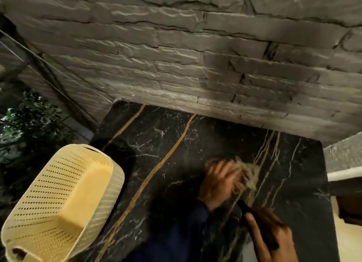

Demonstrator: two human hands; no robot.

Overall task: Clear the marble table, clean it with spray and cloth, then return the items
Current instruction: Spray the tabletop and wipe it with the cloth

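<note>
Head view: black gold-veined marble table point(156, 144); left hand point(217, 183) presses pale cloth point(250, 173).

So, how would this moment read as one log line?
left hand: on cloth, marble table | right hand: grips dark object

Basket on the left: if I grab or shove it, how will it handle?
The cream basket looks like thin perforated plastic, so it is probably light and fairly stiff. It sits tilted beside the marble table, so a push may well tip or slide it.
</note>
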